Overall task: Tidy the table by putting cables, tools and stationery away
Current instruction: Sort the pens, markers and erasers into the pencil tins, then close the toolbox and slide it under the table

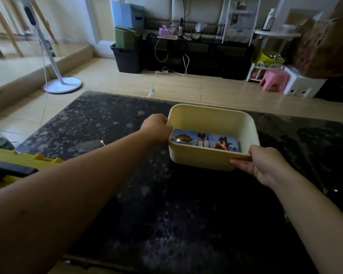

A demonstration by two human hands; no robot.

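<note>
Head-worn view, forward-down, close over table (111, 119)

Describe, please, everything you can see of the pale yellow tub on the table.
The pale yellow tub is rectangular and open-topped, with rounded corners and a thin rim, plastic by the look. It stands upright on the dark speckled table. A printed item with drawn figures lies flat inside. The left hand grips its left rim; the right hand holds its near right corner, thumb on the rim.

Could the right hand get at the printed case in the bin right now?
Probably yes. The bin has no lid, nothing covers the case, and the right hand grips the near rim beside it; it must let go first.
</note>
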